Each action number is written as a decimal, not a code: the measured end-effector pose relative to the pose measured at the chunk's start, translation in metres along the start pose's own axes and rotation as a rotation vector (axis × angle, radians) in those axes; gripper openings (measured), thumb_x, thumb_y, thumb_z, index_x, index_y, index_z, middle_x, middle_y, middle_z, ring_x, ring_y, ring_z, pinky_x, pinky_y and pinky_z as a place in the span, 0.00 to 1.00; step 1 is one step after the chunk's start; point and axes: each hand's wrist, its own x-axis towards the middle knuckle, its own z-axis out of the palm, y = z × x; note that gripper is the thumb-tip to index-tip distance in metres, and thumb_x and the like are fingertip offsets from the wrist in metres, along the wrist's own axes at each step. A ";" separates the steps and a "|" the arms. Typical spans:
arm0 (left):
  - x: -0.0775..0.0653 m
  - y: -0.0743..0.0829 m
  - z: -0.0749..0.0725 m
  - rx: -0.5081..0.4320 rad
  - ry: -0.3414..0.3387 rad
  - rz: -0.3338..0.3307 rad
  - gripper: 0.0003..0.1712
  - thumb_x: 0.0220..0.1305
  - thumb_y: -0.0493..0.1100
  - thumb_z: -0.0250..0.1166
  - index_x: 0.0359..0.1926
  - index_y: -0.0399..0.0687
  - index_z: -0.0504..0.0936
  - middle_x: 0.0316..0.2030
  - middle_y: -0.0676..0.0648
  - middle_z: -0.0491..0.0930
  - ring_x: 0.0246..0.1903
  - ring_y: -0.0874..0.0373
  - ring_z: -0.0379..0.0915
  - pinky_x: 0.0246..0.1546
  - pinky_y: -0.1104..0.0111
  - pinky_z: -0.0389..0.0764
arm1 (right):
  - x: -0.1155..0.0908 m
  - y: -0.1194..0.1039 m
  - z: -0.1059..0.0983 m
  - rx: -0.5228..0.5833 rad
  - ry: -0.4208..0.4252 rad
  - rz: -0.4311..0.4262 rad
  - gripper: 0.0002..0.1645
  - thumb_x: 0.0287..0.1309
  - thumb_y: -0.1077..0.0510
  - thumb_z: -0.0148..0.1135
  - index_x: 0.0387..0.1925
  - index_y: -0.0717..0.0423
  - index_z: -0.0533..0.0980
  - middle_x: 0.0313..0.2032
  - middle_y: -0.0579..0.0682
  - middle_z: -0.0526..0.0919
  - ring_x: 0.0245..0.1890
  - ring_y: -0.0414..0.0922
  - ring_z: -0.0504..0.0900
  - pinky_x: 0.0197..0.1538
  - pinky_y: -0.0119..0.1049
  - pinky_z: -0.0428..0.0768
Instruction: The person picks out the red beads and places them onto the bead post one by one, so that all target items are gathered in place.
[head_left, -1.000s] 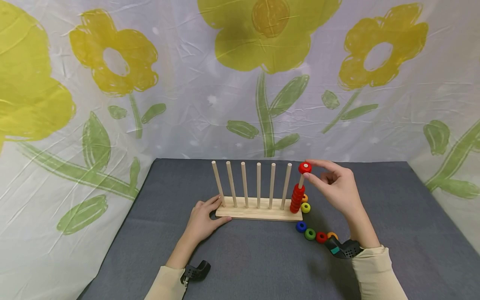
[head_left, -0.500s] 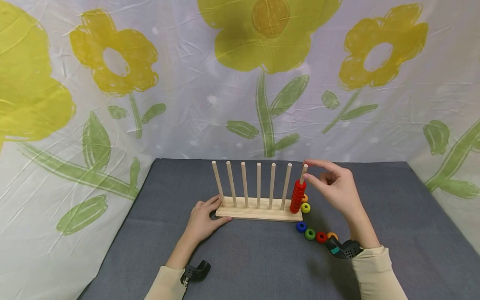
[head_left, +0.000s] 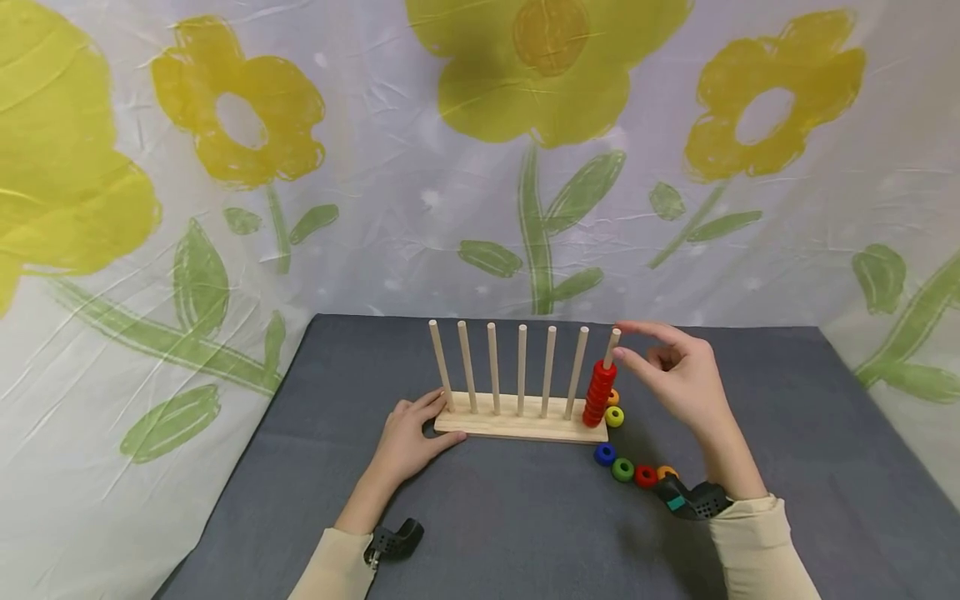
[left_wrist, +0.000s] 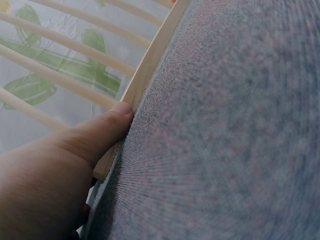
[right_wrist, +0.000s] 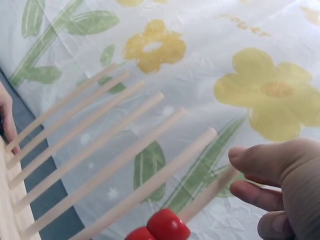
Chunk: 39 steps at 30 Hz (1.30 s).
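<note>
A wooden peg rack point(head_left: 517, 427) stands on the dark cloth, with a row of upright pegs. Its rightmost peg carries a stack of red beads point(head_left: 599, 396), the top of which also shows in the right wrist view as a red bead point(right_wrist: 168, 225). My left hand point(head_left: 407, 439) grips the rack's left end; its thumb point(left_wrist: 107, 127) lies against the base's front edge and the fingers reach round behind. My right hand point(head_left: 678, 371) is at the top of the rightmost peg, thumb and index finger apart on either side of its tip, above the beads, holding none of them.
Right of the rack lie a yellow bead point(head_left: 614, 417) and an orange bead point(head_left: 612, 397). In front of its right corner a blue bead point(head_left: 605, 454), a green bead point(head_left: 622, 470), a red bead point(head_left: 646, 477) and an orange bead point(head_left: 667, 472) lie in a line beside my right wrist.
My right hand has let go of a red bead, which has dropped down the rightmost peg onto the stack. The left hand has stayed at the rack; the head view has shifted slightly.
</note>
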 end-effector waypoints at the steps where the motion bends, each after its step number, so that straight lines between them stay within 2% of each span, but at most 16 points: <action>1: 0.000 0.000 0.000 0.000 0.002 0.000 0.47 0.57 0.65 0.74 0.71 0.46 0.74 0.70 0.47 0.69 0.43 0.52 0.66 0.44 0.56 0.68 | -0.001 -0.005 -0.002 0.005 -0.002 0.004 0.21 0.60 0.68 0.72 0.55 0.59 0.83 0.10 0.44 0.59 0.10 0.41 0.54 0.14 0.36 0.55; 5: 0.000 0.000 0.000 -0.002 0.003 0.009 0.47 0.57 0.65 0.74 0.71 0.46 0.74 0.70 0.46 0.69 0.43 0.52 0.66 0.43 0.56 0.68 | -0.006 -0.020 -0.011 0.017 -0.009 0.027 0.18 0.62 0.69 0.69 0.54 0.66 0.82 0.12 0.46 0.69 0.10 0.40 0.55 0.14 0.37 0.55; 7: 0.000 0.000 0.000 -0.001 0.005 0.015 0.47 0.57 0.65 0.74 0.71 0.46 0.74 0.70 0.46 0.69 0.43 0.52 0.66 0.43 0.56 0.68 | -0.011 -0.015 -0.016 -0.003 -0.004 0.052 0.18 0.62 0.68 0.70 0.54 0.64 0.83 0.15 0.48 0.75 0.10 0.36 0.55 0.14 0.37 0.56; 11: 0.001 -0.001 -0.001 0.002 0.004 0.021 0.47 0.57 0.65 0.74 0.71 0.46 0.74 0.70 0.46 0.69 0.43 0.52 0.66 0.43 0.56 0.68 | -0.024 0.009 -0.027 -0.054 0.004 0.112 0.18 0.64 0.65 0.70 0.55 0.59 0.83 0.14 0.47 0.74 0.10 0.33 0.55 0.15 0.38 0.57; 14: 0.001 0.000 -0.001 0.002 0.000 0.018 0.47 0.57 0.65 0.74 0.71 0.46 0.74 0.70 0.46 0.69 0.43 0.51 0.66 0.44 0.56 0.68 | -0.037 0.032 -0.037 -0.089 0.005 0.156 0.18 0.64 0.64 0.70 0.56 0.56 0.83 0.22 0.43 0.82 0.10 0.36 0.56 0.15 0.37 0.57; 17: 0.001 0.000 -0.002 0.003 -0.001 0.017 0.47 0.57 0.65 0.74 0.71 0.45 0.74 0.70 0.46 0.69 0.44 0.51 0.66 0.44 0.56 0.68 | -0.052 0.050 -0.046 -0.101 0.003 0.181 0.18 0.64 0.65 0.69 0.55 0.59 0.83 0.37 0.40 0.87 0.09 0.39 0.57 0.14 0.37 0.58; 19: 0.001 0.001 -0.002 0.002 -0.001 0.015 0.47 0.57 0.64 0.74 0.71 0.45 0.74 0.70 0.46 0.69 0.43 0.51 0.66 0.44 0.55 0.68 | -0.062 0.057 -0.051 -0.091 -0.008 0.193 0.18 0.64 0.65 0.69 0.55 0.60 0.83 0.35 0.40 0.87 0.10 0.39 0.57 0.14 0.37 0.58; 23: 0.000 0.002 -0.002 -0.006 0.001 0.012 0.47 0.57 0.64 0.75 0.70 0.45 0.75 0.70 0.45 0.69 0.43 0.51 0.66 0.44 0.55 0.68 | -0.082 0.064 -0.054 -0.053 -0.038 0.237 0.18 0.64 0.63 0.70 0.55 0.58 0.83 0.17 0.46 0.78 0.09 0.41 0.56 0.14 0.38 0.58; 26: 0.001 0.002 -0.002 0.003 -0.001 0.010 0.47 0.57 0.64 0.74 0.70 0.45 0.75 0.70 0.45 0.69 0.44 0.51 0.67 0.44 0.55 0.68 | -0.099 0.066 -0.054 -0.015 -0.062 0.269 0.17 0.65 0.62 0.70 0.55 0.57 0.83 0.17 0.52 0.77 0.10 0.43 0.56 0.13 0.38 0.59; 31: 0.001 0.002 -0.001 0.009 -0.005 0.006 0.47 0.57 0.65 0.74 0.71 0.45 0.74 0.70 0.45 0.69 0.44 0.51 0.67 0.44 0.55 0.68 | -0.129 0.069 -0.050 0.073 -0.109 0.292 0.16 0.64 0.64 0.70 0.53 0.60 0.83 0.32 0.55 0.87 0.10 0.44 0.56 0.13 0.38 0.60; 35: 0.001 0.002 -0.001 0.006 -0.006 0.006 0.48 0.57 0.65 0.74 0.71 0.46 0.74 0.70 0.45 0.69 0.44 0.51 0.67 0.45 0.54 0.68 | -0.150 0.071 -0.045 0.131 -0.158 0.310 0.15 0.63 0.66 0.70 0.51 0.62 0.84 0.21 0.50 0.81 0.11 0.45 0.57 0.15 0.39 0.61; 38: 0.002 0.000 0.000 0.011 -0.007 0.007 0.48 0.57 0.66 0.74 0.71 0.46 0.74 0.70 0.46 0.69 0.44 0.51 0.67 0.45 0.55 0.68 | -0.161 0.072 -0.041 0.156 -0.197 0.320 0.14 0.62 0.67 0.70 0.50 0.63 0.84 0.12 0.46 0.68 0.11 0.44 0.56 0.14 0.39 0.61; 39: 0.002 0.000 0.000 0.013 -0.007 0.008 0.48 0.57 0.66 0.74 0.71 0.46 0.74 0.70 0.46 0.69 0.44 0.51 0.67 0.45 0.55 0.68 | -0.164 0.073 -0.039 0.156 -0.209 0.321 0.14 0.61 0.67 0.71 0.49 0.62 0.85 0.12 0.46 0.68 0.11 0.43 0.55 0.14 0.39 0.61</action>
